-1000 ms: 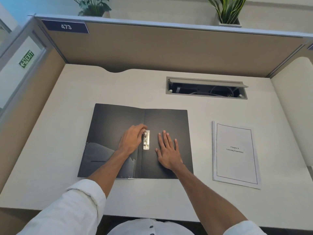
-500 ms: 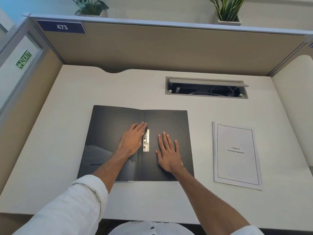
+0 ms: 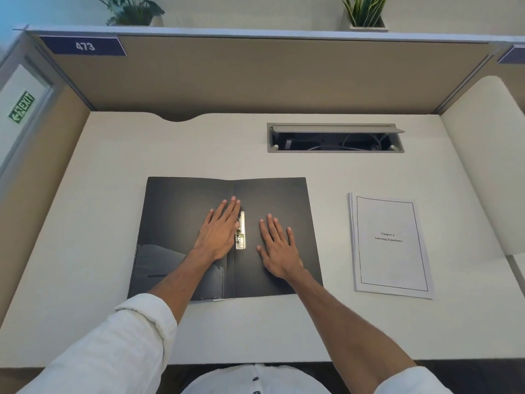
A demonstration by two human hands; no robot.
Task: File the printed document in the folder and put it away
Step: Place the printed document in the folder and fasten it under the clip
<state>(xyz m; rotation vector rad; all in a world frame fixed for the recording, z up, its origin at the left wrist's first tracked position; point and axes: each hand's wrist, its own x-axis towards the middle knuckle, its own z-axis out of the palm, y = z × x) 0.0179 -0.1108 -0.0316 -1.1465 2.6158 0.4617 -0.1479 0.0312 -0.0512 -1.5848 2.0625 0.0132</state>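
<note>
Both hands flat, grip spread, on open folder; spine runs front-back.

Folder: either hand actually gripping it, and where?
Nothing gripped. Left hand and right hand lie flat, open, on the open folder, either side of its metal clip.

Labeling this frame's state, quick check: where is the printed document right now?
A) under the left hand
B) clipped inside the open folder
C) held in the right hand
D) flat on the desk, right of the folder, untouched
D: the printed document lies flat on the desk to the right of the open folder, clear of it, while the left hand and right hand rest flat on the folder's two sides.
</note>
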